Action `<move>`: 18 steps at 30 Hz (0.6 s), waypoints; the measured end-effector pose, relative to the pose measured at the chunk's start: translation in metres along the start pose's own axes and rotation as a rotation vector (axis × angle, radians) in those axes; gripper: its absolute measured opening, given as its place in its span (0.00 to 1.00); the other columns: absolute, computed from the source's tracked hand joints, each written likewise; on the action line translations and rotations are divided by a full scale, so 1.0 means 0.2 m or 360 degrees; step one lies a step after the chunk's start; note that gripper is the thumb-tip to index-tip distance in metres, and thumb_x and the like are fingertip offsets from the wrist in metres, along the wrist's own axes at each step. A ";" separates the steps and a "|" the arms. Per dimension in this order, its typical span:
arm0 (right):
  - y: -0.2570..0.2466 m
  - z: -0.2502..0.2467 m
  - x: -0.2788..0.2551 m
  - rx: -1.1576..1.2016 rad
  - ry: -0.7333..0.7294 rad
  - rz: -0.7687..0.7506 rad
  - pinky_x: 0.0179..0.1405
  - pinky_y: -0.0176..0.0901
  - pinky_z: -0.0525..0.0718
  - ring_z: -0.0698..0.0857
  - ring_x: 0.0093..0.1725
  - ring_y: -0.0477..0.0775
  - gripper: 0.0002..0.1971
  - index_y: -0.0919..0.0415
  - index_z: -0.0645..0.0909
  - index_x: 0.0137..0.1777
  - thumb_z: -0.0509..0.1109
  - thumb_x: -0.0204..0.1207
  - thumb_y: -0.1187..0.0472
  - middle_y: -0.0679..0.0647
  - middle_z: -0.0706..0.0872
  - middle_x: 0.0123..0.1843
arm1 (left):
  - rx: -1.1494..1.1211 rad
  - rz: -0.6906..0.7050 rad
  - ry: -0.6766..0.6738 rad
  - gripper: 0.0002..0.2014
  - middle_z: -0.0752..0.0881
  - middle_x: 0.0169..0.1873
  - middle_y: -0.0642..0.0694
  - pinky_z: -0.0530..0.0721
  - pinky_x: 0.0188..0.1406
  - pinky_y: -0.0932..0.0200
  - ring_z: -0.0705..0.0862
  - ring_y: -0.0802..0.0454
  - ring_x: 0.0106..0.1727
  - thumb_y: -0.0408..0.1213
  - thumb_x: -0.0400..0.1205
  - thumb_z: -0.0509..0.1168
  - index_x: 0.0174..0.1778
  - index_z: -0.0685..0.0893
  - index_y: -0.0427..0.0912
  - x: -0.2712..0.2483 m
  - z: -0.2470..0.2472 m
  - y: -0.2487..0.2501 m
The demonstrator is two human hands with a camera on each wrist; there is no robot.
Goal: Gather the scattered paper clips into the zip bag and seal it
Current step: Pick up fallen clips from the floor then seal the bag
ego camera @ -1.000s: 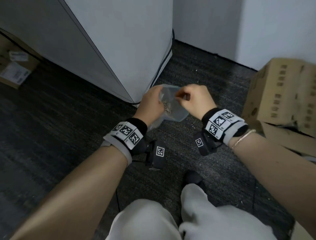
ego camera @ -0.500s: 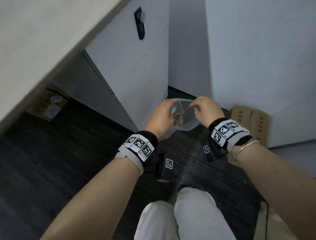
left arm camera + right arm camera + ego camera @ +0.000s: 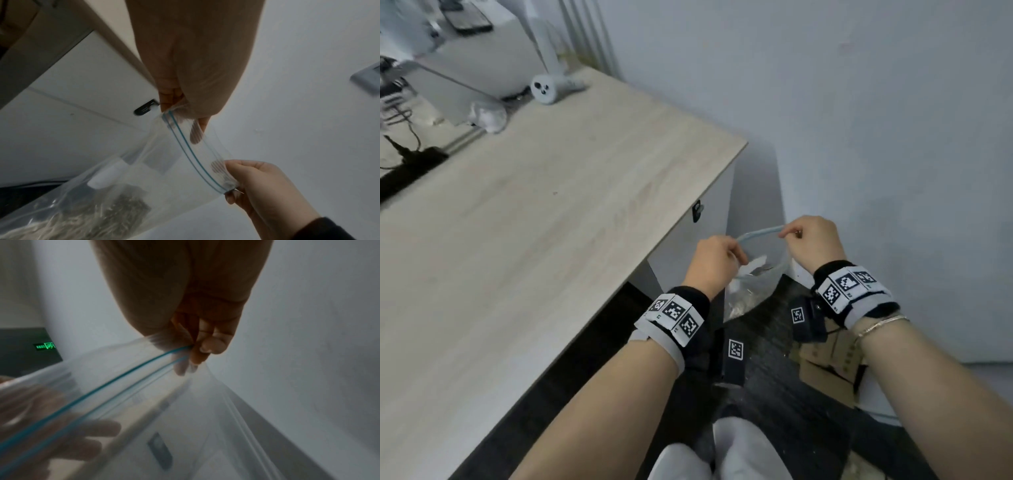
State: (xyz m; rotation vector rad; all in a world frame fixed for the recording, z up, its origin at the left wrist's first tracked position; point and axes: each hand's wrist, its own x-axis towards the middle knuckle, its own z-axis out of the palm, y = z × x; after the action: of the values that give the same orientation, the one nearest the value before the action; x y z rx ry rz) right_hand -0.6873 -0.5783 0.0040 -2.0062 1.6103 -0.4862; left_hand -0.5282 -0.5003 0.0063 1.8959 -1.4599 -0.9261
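A clear zip bag with a blue zip strip hangs in the air between both hands, beside the desk's end. My left hand pinches the left end of the bag's top edge. My right hand pinches the right end. A heap of metal paper clips lies at the bottom of the bag. In the right wrist view the zip strip runs from my pinching fingers toward the left hand, blurred behind the plastic. Whether the strip is pressed together along its length I cannot tell.
A light wooden desk fills the left, with a monitor stand and cables at its far end. A white wall is straight ahead. A cardboard box lies on the dark carpet below my right wrist. My knees show at the bottom.
The head view has risen from the floor to the desk top. Both hands lifted the bag and moved apart along its top edge, stretching it out.
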 end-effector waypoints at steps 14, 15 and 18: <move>-0.81 -0.54 0.28 0.0305 0.0158 -0.0560 0.50 0.32 0.74 0.82 0.46 0.50 0.11 0.64 0.89 0.46 0.65 0.72 0.71 0.58 0.87 0.50 | 0.0061 -0.0144 0.0421 0.24 0.85 0.46 0.38 0.76 0.35 0.62 0.82 0.47 0.40 0.17 0.67 0.51 0.35 0.90 0.44 -0.04 -0.80 0.53; -0.87 -0.54 0.29 0.0316 0.0148 -0.0595 0.50 0.33 0.74 0.82 0.45 0.50 0.11 0.64 0.88 0.46 0.65 0.72 0.71 0.58 0.87 0.50 | 0.0066 -0.0159 0.0443 0.24 0.84 0.41 0.41 0.72 0.29 0.62 0.79 0.49 0.33 0.18 0.68 0.51 0.35 0.90 0.44 -0.05 -0.86 0.53; -1.05 -0.52 0.34 0.0355 0.0109 -0.0651 0.53 0.39 0.77 0.82 0.46 0.51 0.11 0.65 0.87 0.48 0.63 0.75 0.67 0.59 0.87 0.52 | 0.0027 -0.0217 0.0481 0.17 0.84 0.33 0.42 0.73 0.26 0.60 0.77 0.50 0.28 0.28 0.73 0.55 0.37 0.90 0.43 -0.09 -1.04 0.49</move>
State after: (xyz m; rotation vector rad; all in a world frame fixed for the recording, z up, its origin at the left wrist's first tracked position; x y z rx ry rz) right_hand -0.5669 -0.6280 0.2103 -2.1631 1.1188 -0.8528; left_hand -0.4213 -0.5022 0.2106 2.0642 -1.1760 -0.6512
